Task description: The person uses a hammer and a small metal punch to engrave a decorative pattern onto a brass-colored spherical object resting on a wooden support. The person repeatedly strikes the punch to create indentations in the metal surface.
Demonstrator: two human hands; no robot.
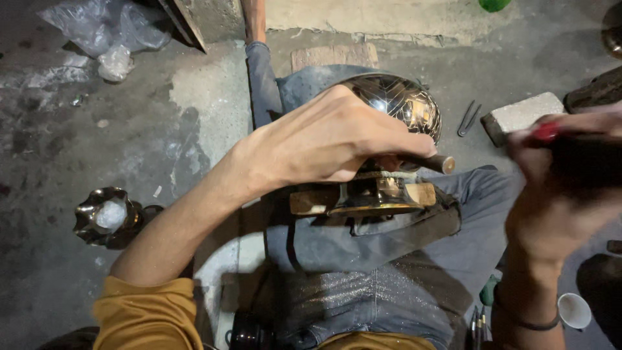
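Observation:
A shiny engraved metal vase (403, 100) with a round body lies on its side across my lap, its flared foot (376, 198) resting against a wooden block (311, 201). My left hand (324, 139) lies over the vase and grips a short rod-like tool (435, 162) whose round end points right. My right hand (551, 194) is raised at the right, blurred, and closed around a dark tool with a red end (547, 131).
A small fluted metal bowl (103, 217) stands on the floor at left. A grey brick (521, 116) and metal tongs (468, 118) lie at right. Crumpled plastic (103, 32) is at top left. A small white cup (574, 311) sits at bottom right.

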